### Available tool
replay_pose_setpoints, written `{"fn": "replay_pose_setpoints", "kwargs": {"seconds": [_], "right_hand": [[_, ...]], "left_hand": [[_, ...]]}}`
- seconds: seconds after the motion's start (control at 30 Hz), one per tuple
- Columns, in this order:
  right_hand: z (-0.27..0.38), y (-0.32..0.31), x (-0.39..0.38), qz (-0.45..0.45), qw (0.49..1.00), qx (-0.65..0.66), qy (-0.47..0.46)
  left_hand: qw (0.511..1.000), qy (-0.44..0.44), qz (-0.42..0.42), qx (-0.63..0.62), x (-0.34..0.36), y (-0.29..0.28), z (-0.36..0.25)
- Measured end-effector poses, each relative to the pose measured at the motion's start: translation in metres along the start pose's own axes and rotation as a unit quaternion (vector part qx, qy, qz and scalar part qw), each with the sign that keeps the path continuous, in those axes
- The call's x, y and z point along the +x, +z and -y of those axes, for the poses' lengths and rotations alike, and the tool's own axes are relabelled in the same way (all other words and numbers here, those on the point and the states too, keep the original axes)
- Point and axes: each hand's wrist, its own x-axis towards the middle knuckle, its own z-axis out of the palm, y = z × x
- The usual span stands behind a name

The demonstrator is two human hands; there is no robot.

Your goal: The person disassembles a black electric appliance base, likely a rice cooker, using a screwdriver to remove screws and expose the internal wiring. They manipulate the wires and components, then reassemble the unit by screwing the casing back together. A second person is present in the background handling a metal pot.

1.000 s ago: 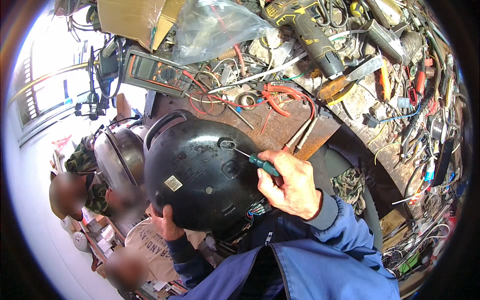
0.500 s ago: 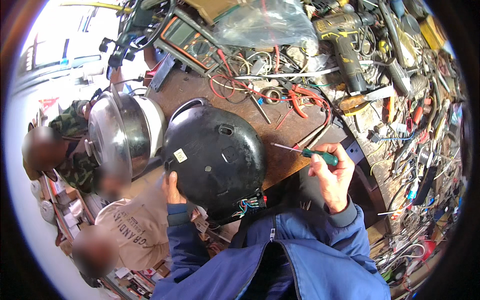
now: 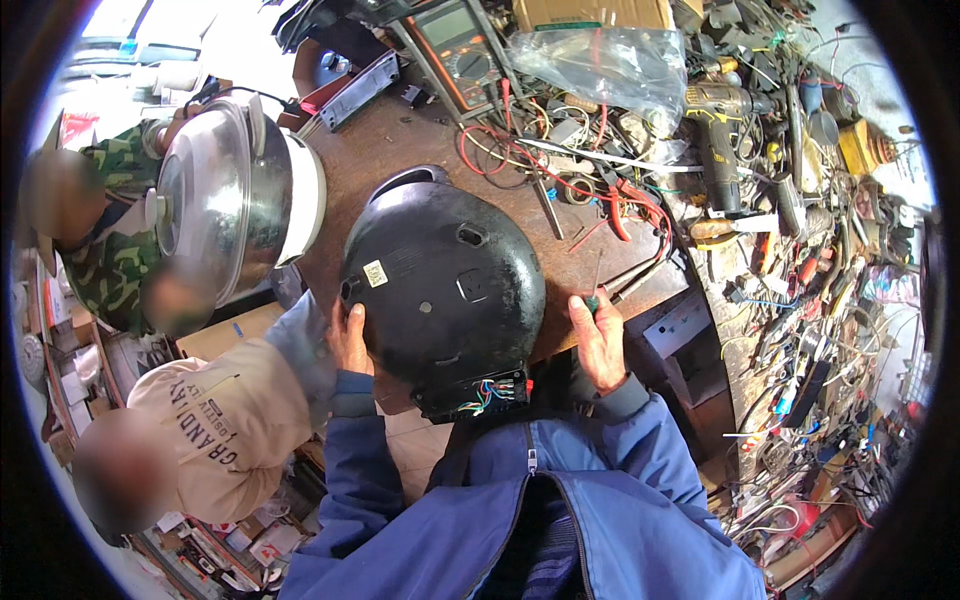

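Over the near edge of the bench (image 3: 405, 135), black pan (image 3: 430, 250) lies underside up, wires (image 3: 488, 393) exposed and uncovered, work judged unfinished; left hand (image 3: 350, 340) half-open against its side, right hand (image 3: 600, 345) curled round screwdriver (image 3: 592, 303), clear of it.

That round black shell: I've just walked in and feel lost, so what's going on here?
The person's left hand holds the round black shell by its left edge. The right hand holds a green-handled screwdriver, its tip apart from the shell. Coloured wires show at the shell's near edge, and a multimeter is farther back on the bench.
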Motion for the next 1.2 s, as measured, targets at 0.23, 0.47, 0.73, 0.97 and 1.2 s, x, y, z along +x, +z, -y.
{"fn": "replay_pose_setpoints", "kwargs": {"seconds": [0.23, 0.47, 0.73, 0.97, 1.2], "right_hand": [[0.012, 0.033, 0.007, 0.008, 1.0, -0.012, -0.02], [0.016, 0.039, -0.001, 0.013, 0.997, -0.054, -0.05], [0.021, 0.045, -0.005, 0.016, 0.997, -0.041, -0.063], [0.027, 0.045, -0.005, 0.014, 1.0, -0.022, -0.013], [0.018, 0.038, -0.001, -0.003, 0.998, -0.055, -0.023]], "left_hand": [[0.997, -0.007, -0.015, -0.07, -0.011, 0.0, 0.004], [0.992, -0.008, -0.039, -0.117, -0.023, 0.001, 0.019], [0.992, 0.006, -0.045, -0.115, -0.025, 0.003, 0.003], [0.987, -0.02, -0.056, -0.15, -0.03, 0.002, -0.008], [0.989, -0.033, -0.047, -0.135, -0.031, 0.003, -0.017]]}}
